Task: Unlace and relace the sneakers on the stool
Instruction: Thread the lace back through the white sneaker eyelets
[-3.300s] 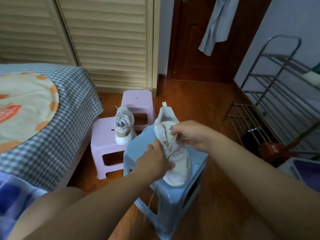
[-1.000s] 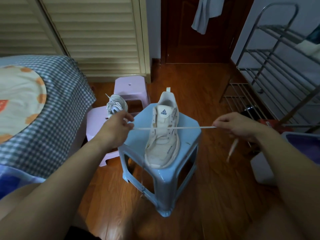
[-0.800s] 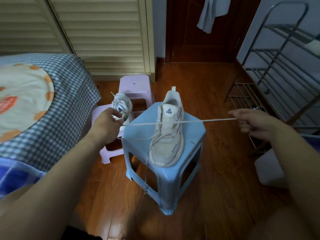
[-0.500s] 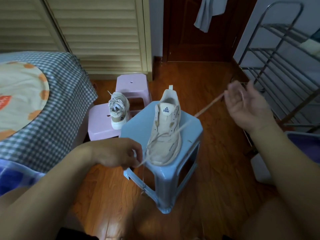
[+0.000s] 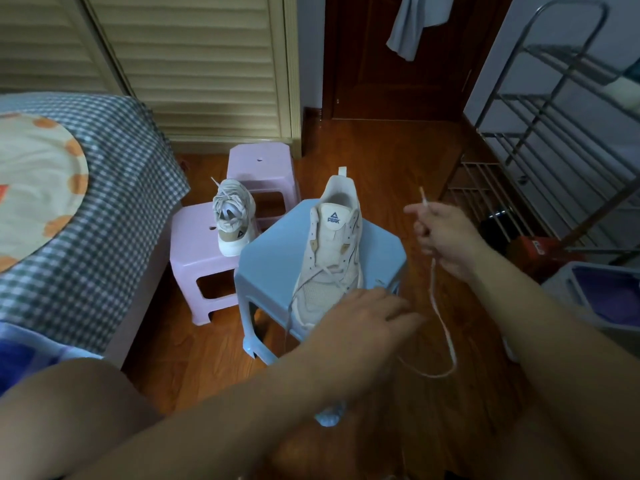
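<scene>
On the blue stool (image 5: 270, 261), the right hand (image 5: 446, 237) pinches the shoelace (image 5: 446, 341) end, the left hand (image 5: 363, 320) reaches with relaxed fingers beside the sneaker (image 5: 329, 265); relacing seems underway, next eyelet threading.

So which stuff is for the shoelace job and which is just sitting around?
For the job:
- sneaker on the blue stool
- its lace, pinched near the tip by the right hand
- left hand over the toe, fingers spread
- second sneaker on a pink stool

Just lying about:
- the other pink stool
- bed
- metal rack
- hanging cloth
</scene>
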Demonstrator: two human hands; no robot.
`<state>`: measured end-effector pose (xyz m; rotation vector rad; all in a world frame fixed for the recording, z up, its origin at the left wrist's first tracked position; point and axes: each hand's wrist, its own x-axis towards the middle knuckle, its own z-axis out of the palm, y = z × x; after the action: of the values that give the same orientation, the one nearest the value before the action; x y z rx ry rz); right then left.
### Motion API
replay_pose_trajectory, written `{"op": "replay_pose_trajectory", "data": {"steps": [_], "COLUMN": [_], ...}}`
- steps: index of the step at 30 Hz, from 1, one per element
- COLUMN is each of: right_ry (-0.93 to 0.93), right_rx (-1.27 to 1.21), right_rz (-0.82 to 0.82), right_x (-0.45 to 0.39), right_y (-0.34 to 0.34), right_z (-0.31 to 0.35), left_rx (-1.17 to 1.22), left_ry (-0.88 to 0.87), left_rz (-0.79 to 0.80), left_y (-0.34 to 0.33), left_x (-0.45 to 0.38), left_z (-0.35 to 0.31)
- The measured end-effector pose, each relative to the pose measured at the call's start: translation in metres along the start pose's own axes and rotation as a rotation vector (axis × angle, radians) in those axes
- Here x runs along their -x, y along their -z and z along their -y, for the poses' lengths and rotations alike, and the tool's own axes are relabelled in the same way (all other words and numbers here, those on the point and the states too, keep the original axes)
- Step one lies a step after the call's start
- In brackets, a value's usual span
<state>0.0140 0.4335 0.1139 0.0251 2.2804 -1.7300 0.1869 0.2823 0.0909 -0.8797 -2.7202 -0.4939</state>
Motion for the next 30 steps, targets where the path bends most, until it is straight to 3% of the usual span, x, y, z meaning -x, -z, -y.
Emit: {"op": "replay_pose_trajectory", "data": {"steps": [3,7,21,30], "right_ry": [0.103,0.248,0.332,0.558], "right_rx": [0.457,0.722,0.861,1.114], "right_rz": [0.185,0.255,0.233,0.289], "right_x": [0.011,0.018,0.020,0.019], "right_y": [-0.029,-0.058,-0.061,-0.053], "right_z": [-0.013,-0.027,-0.033,-0.020], "left_rx": [0.013,-0.024,0.002,0.069], "left_ry": [0.424,0.682,0.751,0.802], "left_rz": [-0.199,-0.159,-0.079,-0.045], "left_y": [0.009,0.007,-0.003,-0.003], "left_x": [-0.009,-0.020,-0.027,-0.028], "left_z": [0.050,0.099,0.099,0.100]}}
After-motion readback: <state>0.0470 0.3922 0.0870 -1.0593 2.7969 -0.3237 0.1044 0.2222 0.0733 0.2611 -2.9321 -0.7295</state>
